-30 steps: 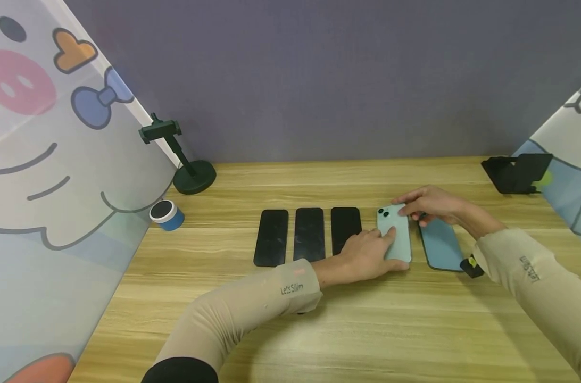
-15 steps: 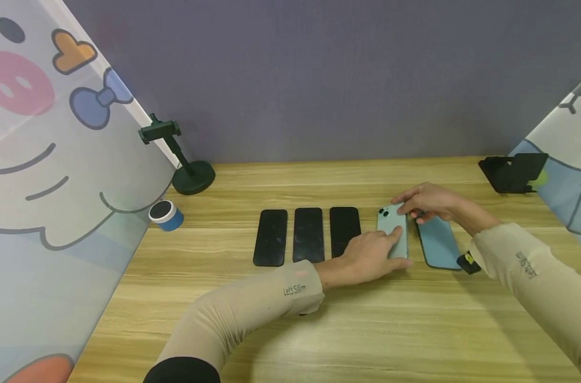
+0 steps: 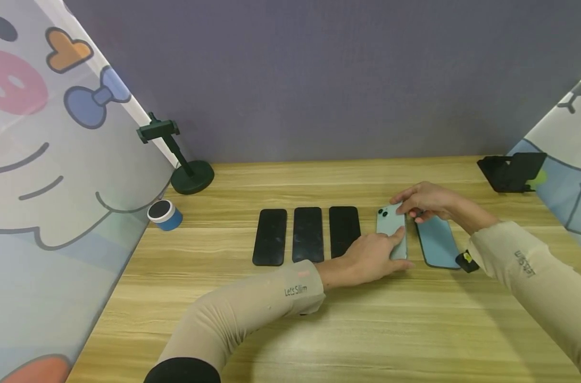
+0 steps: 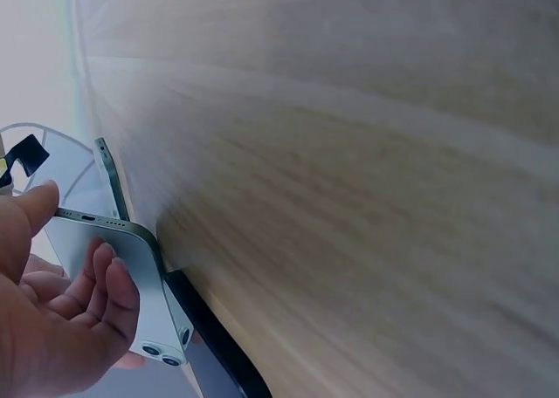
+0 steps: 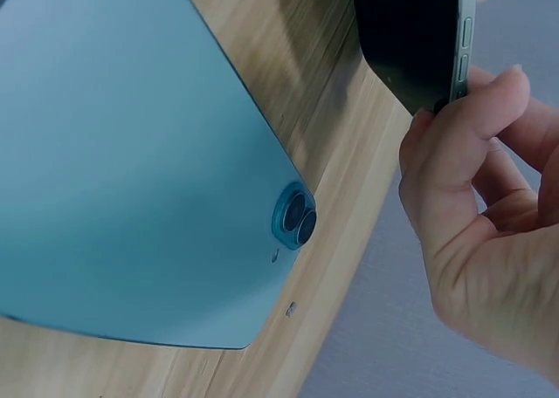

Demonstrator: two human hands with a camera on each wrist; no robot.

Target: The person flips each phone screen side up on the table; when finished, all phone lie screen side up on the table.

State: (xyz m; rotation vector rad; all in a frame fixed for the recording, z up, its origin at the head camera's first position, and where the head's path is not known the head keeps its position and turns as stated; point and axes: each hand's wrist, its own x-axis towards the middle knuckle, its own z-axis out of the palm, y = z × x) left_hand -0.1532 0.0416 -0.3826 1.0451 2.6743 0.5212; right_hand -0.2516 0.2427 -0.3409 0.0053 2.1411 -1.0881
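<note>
A pale green phone (image 3: 388,226), back and cameras up, is tilted in both hands with its right side raised off the table. My left hand (image 3: 371,259) holds its lower end, thumb at the bottom edge and index finger on the back. In the left wrist view the other fingers curl over the phone's back (image 4: 153,302). The right hand (image 3: 426,202) pinches its upper right corner. In the right wrist view the phone's dark screen (image 5: 402,31) and side buttons show. A blue phone (image 3: 439,242) lies back up just to the right, under the right wrist.
Left of the hands, three black phones lie in a row, screens up: a left one (image 3: 270,236), a middle one (image 3: 308,234) and a right one (image 3: 344,229). A dark green stand (image 3: 192,176), a blue-white jar (image 3: 165,215) and a black stand (image 3: 513,173) stand farther off.
The pale green phone has tilted slightly more, its right side up, between the first frame and now. Both hands keep nearly the same place on it. The head view has shifted slightly.
</note>
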